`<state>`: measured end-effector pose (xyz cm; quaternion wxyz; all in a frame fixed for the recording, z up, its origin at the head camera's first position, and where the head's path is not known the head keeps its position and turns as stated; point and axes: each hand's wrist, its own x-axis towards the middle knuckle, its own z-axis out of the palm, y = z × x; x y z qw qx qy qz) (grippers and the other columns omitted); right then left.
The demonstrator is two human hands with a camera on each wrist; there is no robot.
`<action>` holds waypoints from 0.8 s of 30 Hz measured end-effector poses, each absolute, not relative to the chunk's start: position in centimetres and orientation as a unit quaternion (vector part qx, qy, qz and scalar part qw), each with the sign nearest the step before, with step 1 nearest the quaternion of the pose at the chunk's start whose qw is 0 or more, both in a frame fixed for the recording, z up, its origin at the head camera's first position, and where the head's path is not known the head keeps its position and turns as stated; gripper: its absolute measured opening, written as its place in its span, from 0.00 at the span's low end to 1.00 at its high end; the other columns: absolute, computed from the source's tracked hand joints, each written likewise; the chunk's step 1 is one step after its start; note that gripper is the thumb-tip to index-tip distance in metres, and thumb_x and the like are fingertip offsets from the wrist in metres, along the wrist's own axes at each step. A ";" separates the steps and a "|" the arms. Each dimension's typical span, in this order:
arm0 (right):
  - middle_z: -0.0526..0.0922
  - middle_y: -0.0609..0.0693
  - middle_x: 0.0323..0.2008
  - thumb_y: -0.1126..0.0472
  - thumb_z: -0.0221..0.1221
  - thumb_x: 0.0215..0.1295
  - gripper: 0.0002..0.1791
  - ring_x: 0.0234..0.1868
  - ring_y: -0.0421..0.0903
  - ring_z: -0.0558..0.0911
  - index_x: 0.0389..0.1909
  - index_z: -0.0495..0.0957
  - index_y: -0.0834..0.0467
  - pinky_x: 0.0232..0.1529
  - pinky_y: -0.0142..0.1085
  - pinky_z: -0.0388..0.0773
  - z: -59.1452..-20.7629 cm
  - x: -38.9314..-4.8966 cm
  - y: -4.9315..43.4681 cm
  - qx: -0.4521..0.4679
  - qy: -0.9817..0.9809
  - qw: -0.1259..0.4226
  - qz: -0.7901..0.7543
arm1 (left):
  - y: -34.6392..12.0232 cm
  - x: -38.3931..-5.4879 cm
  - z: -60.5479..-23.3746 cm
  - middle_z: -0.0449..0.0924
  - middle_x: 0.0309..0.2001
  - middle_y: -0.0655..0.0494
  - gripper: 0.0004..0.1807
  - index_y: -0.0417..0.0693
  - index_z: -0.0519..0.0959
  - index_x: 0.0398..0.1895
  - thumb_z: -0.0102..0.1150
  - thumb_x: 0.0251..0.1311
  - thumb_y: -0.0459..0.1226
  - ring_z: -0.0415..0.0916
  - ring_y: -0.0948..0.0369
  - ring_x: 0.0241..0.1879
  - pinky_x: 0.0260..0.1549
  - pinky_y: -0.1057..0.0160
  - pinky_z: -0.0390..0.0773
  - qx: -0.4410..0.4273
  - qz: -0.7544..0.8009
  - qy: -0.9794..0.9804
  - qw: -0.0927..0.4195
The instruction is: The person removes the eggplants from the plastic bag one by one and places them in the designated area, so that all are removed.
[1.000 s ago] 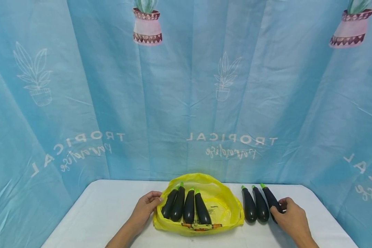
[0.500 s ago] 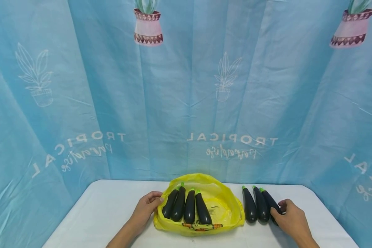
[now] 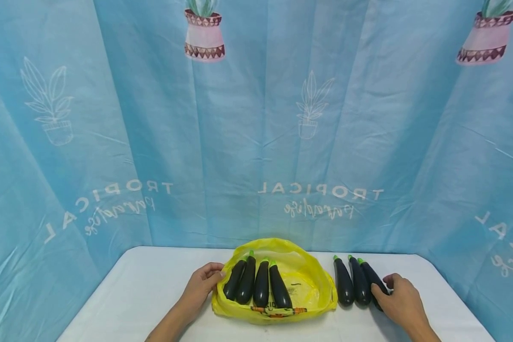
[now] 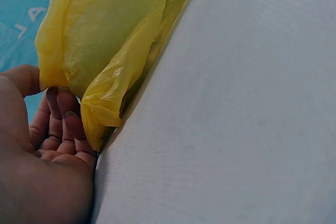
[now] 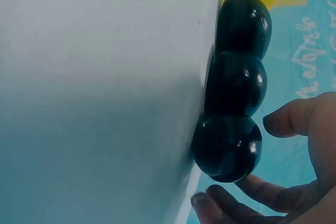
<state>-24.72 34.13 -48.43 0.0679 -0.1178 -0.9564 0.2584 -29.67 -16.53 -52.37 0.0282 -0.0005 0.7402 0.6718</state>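
My left hand (image 3: 202, 286) pinches the left rim of a yellow plastic bag (image 3: 320, 285), its thumb and fingers on either side of the film in the left wrist view. Inside the spread bag lie several dark eggplants (image 3: 261, 286) with green stem ends. On the right, three more eggplants lie side by side on the table. My right hand (image 3: 402, 300) holds the rightmost eggplant (image 3: 371, 274) near its thick end, thumb on one side, fingers on the other. The right wrist view shows this eggplant (image 5: 228, 150) end-on, touching the middle one (image 5: 236, 85).
A white-covered table (image 3: 141, 280) carries everything. Behind and around it hangs a blue curtain (image 3: 239, 142) printed with potted plants and lettering. The leftmost of the three loose eggplants (image 3: 344, 284) lies close beside the bag's right edge.
The rightmost eggplant has shifted slightly left at its stem end, closer to the middle one. My left hand and the bag have stayed put.
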 end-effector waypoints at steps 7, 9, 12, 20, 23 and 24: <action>0.76 0.74 0.49 0.50 0.63 0.69 0.30 0.48 0.66 0.78 0.53 0.75 0.75 0.48 0.61 0.76 -47.7 -24.2 33.5 -0.113 -0.958 0.097 0.243 | -16.6 -29.5 -52.1 0.86 0.45 0.51 0.18 0.37 0.80 0.56 0.64 0.72 0.41 0.79 0.58 0.43 0.40 0.65 0.81 0.006 0.674 0.738 0.029; 0.76 0.74 0.50 0.49 0.62 0.69 0.30 0.49 0.66 0.78 0.53 0.75 0.75 0.49 0.61 0.76 -47.4 -24.1 33.3 -0.108 -0.958 0.103 0.243 | -16.6 -29.5 -52.2 0.85 0.45 0.50 0.18 0.36 0.79 0.57 0.64 0.72 0.40 0.79 0.58 0.43 0.40 0.65 0.80 0.006 0.677 0.735 0.029; 0.77 0.73 0.50 0.50 0.63 0.69 0.29 0.49 0.66 0.79 0.54 0.76 0.74 0.49 0.61 0.76 -46.9 -23.8 32.7 -0.101 -0.958 0.109 0.244 | -16.6 -29.5 -52.3 0.86 0.45 0.50 0.18 0.36 0.79 0.57 0.63 0.72 0.39 0.79 0.58 0.43 0.40 0.65 0.80 0.006 0.680 0.732 0.028; 0.78 0.71 0.52 0.51 0.63 0.69 0.28 0.50 0.64 0.80 0.56 0.76 0.71 0.49 0.60 0.77 -45.6 -23.3 30.6 -0.110 -0.954 0.114 0.256 | -16.6 -29.6 -52.3 0.85 0.46 0.50 0.18 0.36 0.79 0.57 0.63 0.72 0.40 0.79 0.58 0.43 0.39 0.65 0.80 0.007 0.680 0.733 0.025; 0.79 0.69 0.51 0.52 0.65 0.68 0.27 0.49 0.62 0.80 0.56 0.77 0.71 0.49 0.59 0.78 -45.3 -23.0 30.0 -0.102 -0.952 0.122 0.264 | -16.6 -29.6 -52.4 0.86 0.46 0.50 0.18 0.36 0.80 0.57 0.63 0.71 0.40 0.79 0.59 0.42 0.39 0.65 0.80 0.012 0.681 0.732 0.025; 0.79 0.68 0.50 0.53 0.65 0.68 0.26 0.49 0.61 0.81 0.56 0.77 0.70 0.49 0.59 0.78 -45.2 -22.9 29.7 -0.097 -0.951 0.126 0.266 | -16.6 -29.6 -52.3 0.86 0.46 0.50 0.18 0.36 0.80 0.57 0.63 0.71 0.40 0.79 0.59 0.42 0.39 0.65 0.80 0.014 0.680 0.732 0.025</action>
